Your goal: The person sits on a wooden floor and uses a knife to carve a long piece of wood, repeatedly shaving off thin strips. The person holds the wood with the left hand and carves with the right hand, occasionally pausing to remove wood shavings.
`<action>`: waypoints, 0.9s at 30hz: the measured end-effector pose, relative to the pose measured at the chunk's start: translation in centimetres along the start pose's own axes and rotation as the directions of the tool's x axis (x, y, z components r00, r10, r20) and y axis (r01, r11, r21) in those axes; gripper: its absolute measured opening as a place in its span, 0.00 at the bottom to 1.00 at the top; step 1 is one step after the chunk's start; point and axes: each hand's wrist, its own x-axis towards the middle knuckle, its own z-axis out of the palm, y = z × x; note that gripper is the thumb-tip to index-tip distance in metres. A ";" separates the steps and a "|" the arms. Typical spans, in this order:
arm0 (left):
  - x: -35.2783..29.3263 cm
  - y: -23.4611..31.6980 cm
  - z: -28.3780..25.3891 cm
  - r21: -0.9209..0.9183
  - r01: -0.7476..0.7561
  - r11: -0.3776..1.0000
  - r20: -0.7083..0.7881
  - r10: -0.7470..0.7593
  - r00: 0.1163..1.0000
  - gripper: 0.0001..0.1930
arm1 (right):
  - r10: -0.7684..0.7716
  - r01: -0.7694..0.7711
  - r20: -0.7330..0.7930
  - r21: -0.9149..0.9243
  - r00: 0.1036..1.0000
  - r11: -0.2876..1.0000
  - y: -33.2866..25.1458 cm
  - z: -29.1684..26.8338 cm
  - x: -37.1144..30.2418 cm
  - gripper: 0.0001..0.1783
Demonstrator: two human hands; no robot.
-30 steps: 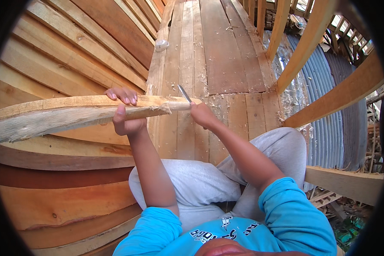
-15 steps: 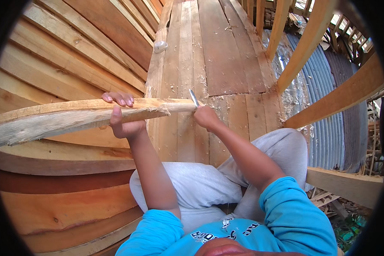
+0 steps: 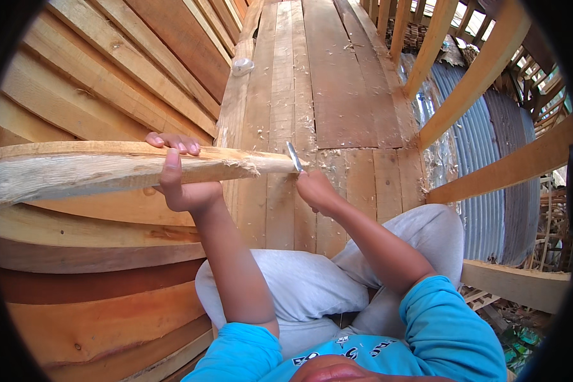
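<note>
A long wooden beam (image 3: 95, 167) comes in from the left edge and ends in front of me, its right end carved narrower, with frayed fibres where the narrowing starts. My left hand (image 3: 181, 181) is wrapped round it from below, thumb on the near side and fingertips over the far edge. In my right hand (image 3: 316, 191) is a knife, fist closed on the handle, which is hidden. The knife's bright blade (image 3: 293, 156) points up and away, right at the tip of the beam's carved end.
Plank floor (image 3: 254, 114) strewn with wood shavings stretches ahead. A small clear plastic container (image 3: 242, 67) lies on it. Board wall (image 3: 102, 76) rises at left. Wooden posts (image 3: 474, 73) line the right, with corrugated metal sheets (image 3: 484, 159) beyond and below. My crossed legs (image 3: 299, 274) are close beneath.
The knife has shifted slightly rightward to the beam's tip, its blade tilting a little more. My left hand keeps its hold on the beam. The whole view has shifted slightly.
</note>
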 end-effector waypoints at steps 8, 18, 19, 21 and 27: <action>0.8 1.2 -1.4 0.032 0.007 0.999 -0.060 -0.005 0.998 0.15 | 0.160 -0.172 0.071 0.224 0.985 0.959 1.5 2.0 1.8 0.21; 0.6 2.1 -1.3 -0.043 0.001 0.999 -0.041 -0.003 0.999 0.17 | 0.156 -0.152 -0.004 0.198 0.988 0.968 -0.1 0.8 2.4 0.19; 0.6 1.7 -1.3 -0.032 0.001 0.999 -0.051 -0.003 0.999 0.18 | 0.154 -0.148 -0.017 0.190 0.988 0.971 -0.1 0.7 2.6 0.19; 0.5 1.2 -1.2 0.006 0.002 1.000 -0.080 -0.001 0.997 0.19 | 0.175 -0.164 -0.036 0.207 0.984 0.965 0.1 0.6 2.6 0.19; 0.5 0.5 -1.0 0.048 -0.014 0.999 -0.096 0.019 0.995 0.19 | 0.146 -0.133 -0.123 0.106 0.982 0.985 0.1 0.1 2.7 0.19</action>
